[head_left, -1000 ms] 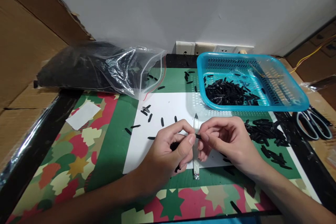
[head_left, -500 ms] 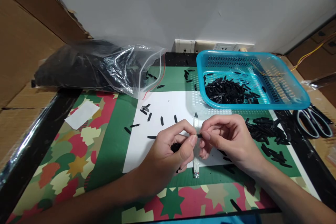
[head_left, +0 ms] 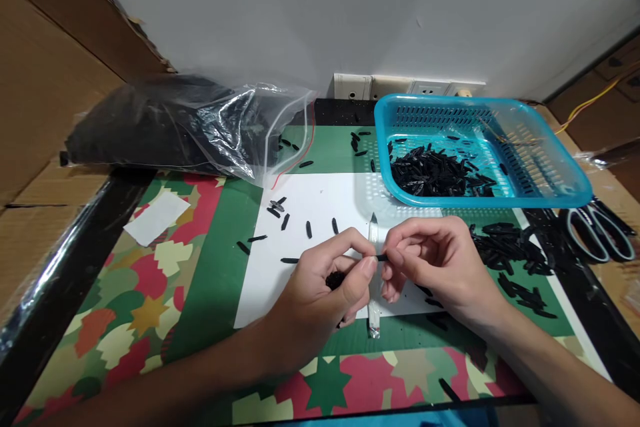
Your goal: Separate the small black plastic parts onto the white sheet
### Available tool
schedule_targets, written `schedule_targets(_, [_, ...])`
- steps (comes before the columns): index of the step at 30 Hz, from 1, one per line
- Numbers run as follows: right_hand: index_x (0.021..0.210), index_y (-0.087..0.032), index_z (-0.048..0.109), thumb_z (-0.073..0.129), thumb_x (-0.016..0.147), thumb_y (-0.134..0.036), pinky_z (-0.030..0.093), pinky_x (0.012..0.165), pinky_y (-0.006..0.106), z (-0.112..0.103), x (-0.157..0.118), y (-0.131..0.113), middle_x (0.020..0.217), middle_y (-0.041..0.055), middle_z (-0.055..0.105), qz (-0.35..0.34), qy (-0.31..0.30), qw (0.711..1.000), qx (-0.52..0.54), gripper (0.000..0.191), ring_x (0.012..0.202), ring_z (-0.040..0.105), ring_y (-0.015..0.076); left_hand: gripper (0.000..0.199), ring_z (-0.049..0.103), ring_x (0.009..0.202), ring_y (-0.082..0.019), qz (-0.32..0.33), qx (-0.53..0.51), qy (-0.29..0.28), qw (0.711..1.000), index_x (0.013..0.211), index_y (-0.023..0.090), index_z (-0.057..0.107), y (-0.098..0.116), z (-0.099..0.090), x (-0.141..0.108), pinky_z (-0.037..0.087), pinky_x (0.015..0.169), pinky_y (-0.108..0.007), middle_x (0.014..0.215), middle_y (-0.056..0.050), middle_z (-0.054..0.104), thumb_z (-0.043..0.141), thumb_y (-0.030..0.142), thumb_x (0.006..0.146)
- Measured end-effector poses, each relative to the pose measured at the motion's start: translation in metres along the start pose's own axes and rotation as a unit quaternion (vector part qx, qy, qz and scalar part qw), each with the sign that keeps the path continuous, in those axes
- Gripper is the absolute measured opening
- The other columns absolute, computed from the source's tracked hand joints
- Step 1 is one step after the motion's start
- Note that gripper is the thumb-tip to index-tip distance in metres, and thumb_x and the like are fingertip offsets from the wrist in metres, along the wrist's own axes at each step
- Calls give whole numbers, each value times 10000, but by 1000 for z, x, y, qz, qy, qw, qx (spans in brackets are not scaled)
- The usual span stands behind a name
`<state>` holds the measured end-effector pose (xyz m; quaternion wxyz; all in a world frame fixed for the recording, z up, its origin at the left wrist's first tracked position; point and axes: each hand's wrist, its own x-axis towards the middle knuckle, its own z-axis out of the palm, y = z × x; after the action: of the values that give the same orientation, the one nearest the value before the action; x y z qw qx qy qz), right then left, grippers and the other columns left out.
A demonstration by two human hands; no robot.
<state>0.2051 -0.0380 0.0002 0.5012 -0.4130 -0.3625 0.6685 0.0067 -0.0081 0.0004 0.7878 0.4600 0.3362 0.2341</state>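
Black piece [head_left: 381,257]: between the two hands, pinched at both ends; its long axis runs roughly left to right, and neither hand is nearer, since both touch it.
Its look: small, slender, dark; the ends are hidden by fingertips.
Left hand [head_left: 325,280]: thumb and forefinger closed on the piece, other fingers curled around a dark clump [head_left: 334,279] in the palm.
Right hand [head_left: 435,253]: thumb and forefinger closed on the piece's other end, remaining fingers loosely bent.
Pointed tool [head_left: 374,320]: below the pinch, pale wrapped handle towards the person, dark tip away, lying crosswise to the piece.
White sheet [head_left: 270,293]: under the tool, with loose bits [head_left: 309,229] scattered beyond the left hand.
Dark pile [head_left: 505,247]: on green, right of the right hand.
Blue basket [head_left: 490,202]: beyond the right hand, holding a heap of similar bits.
Scissors [head_left: 590,233]: far right.
Plastic bag [head_left: 160,127]: far left, dark contents.
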Motion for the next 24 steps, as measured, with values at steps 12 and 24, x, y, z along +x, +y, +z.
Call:
schedule_targets(12, [832,-163,769,924,868,-274,667,571,217,-4,-1,1,686,27,803,3,-8,1000,-16,194,553,800,181,241,385,480,-45,-10,4,-5,1000,930,207,609,1,-1,-2,353,470,-151,571,88,510,648,395,1076])
schedule_targets(24, [821,-191,751,789,916,-201,522,521,234,-22,-7,-22,621,5,705,-161,57,925,-338,103,501,648,134,300,395,416,-66,-48,-6,-5,999,1007,233,582,5,-5,2,344,405,-144,545,93,481,615,526,1063])
